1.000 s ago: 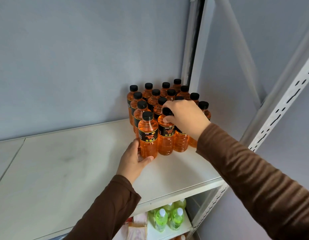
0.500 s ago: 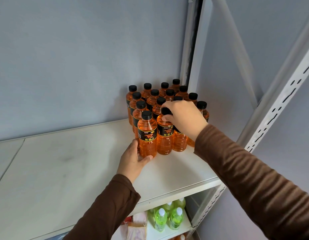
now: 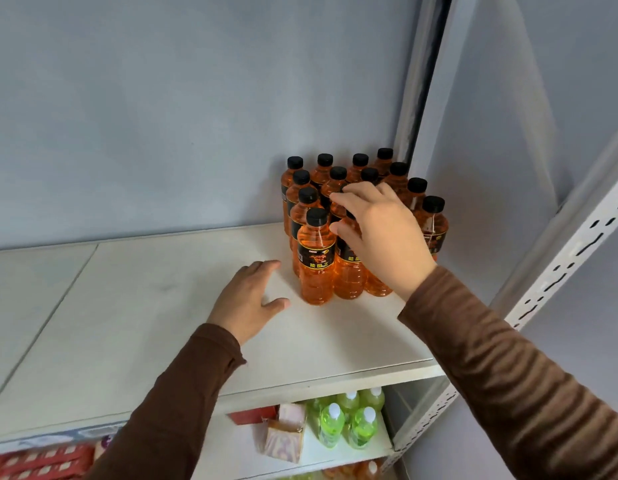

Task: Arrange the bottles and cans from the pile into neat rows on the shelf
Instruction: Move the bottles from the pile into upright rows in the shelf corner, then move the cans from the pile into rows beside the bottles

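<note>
The left hand (image 3: 246, 299) has let go of the front-left orange bottle (image 3: 316, 258) and rests with fingers spread on the white shelf (image 3: 134, 327). The right hand (image 3: 378, 233) has loosened off the next bottle's cap, fingers relaxed, gripping nothing. The front row looks set.

Red packets (image 3: 40, 462) below, lower left.
</note>
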